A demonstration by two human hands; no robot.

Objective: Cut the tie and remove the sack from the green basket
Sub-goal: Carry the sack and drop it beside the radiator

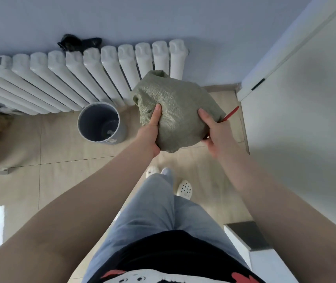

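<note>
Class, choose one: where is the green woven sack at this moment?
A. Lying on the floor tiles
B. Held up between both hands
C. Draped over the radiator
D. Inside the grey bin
B: the left hand and right hand grip the sack from either side, above the floor.

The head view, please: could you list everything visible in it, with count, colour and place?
sack: one, grey-green woven, held up in front of the radiator
red tool: one, red, sticking out past the sack by the right hand; what it is cannot be told
bin: one, grey, on the floor below the radiator
radiator: one, white, along the wall
black item: one, on top of the radiator
door: one, white, at right
slippers: two, white, on the person's feet
left hand: grips the sack's left side
right hand: grips the sack's right side
</note>
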